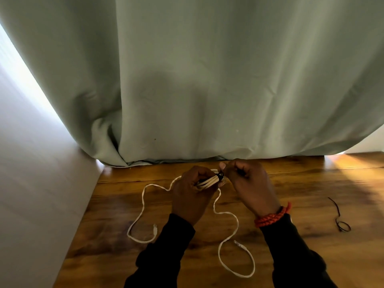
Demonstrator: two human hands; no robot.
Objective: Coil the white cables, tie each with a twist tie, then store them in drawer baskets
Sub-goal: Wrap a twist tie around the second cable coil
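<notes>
My left hand (190, 193) grips a small bundle of coiled white cable (208, 181) just above the wooden table (301, 192). A black twist tie (220, 175) wraps the bundle's right end, and my right hand (248, 181) pinches that tie with thumb and fingers. A loose white cable (143, 206) snakes over the table on the left, its plug near my left sleeve. Another white strand (236, 225) runs down from my hands and loops near the front edge, ending in a plug. Whether these strands are one cable or two is hidden by my hands.
A spare black twist tie (338, 217) lies on the table at the right. A pale green curtain (207, 80) hangs behind the table's far edge. A white wall (31, 183) borders the table's left side.
</notes>
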